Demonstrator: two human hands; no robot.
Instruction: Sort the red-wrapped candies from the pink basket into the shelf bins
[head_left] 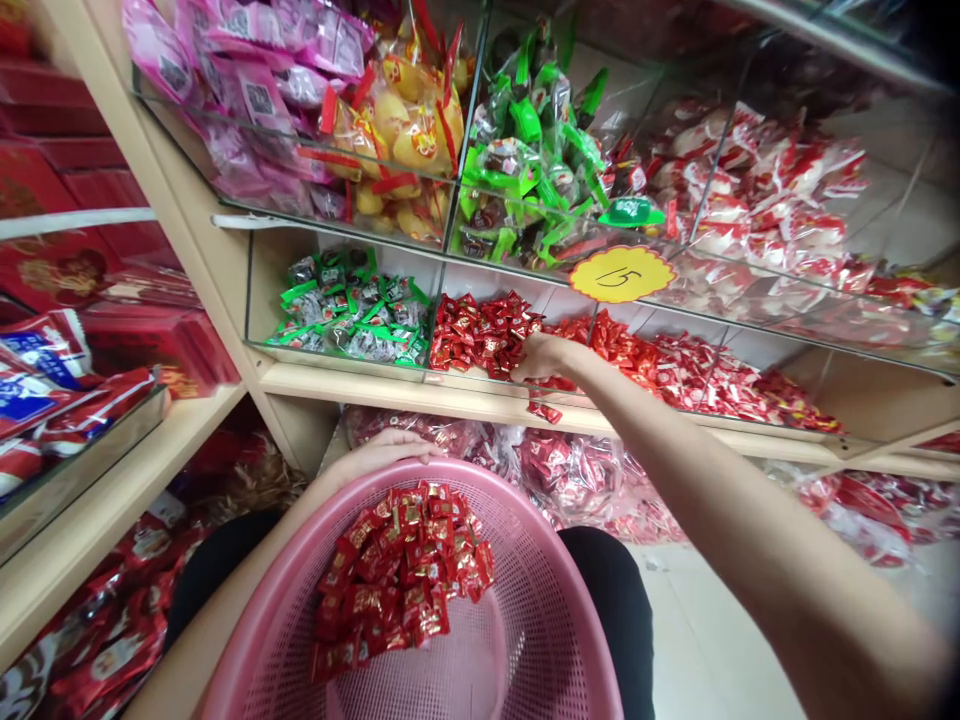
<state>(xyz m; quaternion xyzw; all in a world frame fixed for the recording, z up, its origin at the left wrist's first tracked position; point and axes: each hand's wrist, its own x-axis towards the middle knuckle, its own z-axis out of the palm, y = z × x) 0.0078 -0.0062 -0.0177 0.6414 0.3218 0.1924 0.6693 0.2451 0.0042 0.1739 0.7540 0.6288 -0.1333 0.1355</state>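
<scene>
A pink plastic basket (pixel 592 610) with perforated walls rests between my knees. Inside it lies a heap of small red wrapped candies (pixel 405 570), piled towards the far left. My left hand (pixel 394 448) holds the basket's far rim, with the forearm along its left side. My right hand (pixel 544 358) reaches over the low glass front into a shelf bin of matching red wrapped candies (pixel 484 335). Its fingers are curled down among the candies, and their tips are partly hidden. Below that hand, some loose red candies (pixel 545 410) show at the wooden shelf edge (pixel 465 392).
Green-wrapped candies (pixel 352 310) fill the bin to the left, and red-and-white candies (pixel 697 375) lie to the right. A glass shelf with larger sweets and a yellow price tag (pixel 622 273) overhangs the bins. Bagged candies (pixel 562 460) sit beneath. Another shelf (pixel 127 460) stands left.
</scene>
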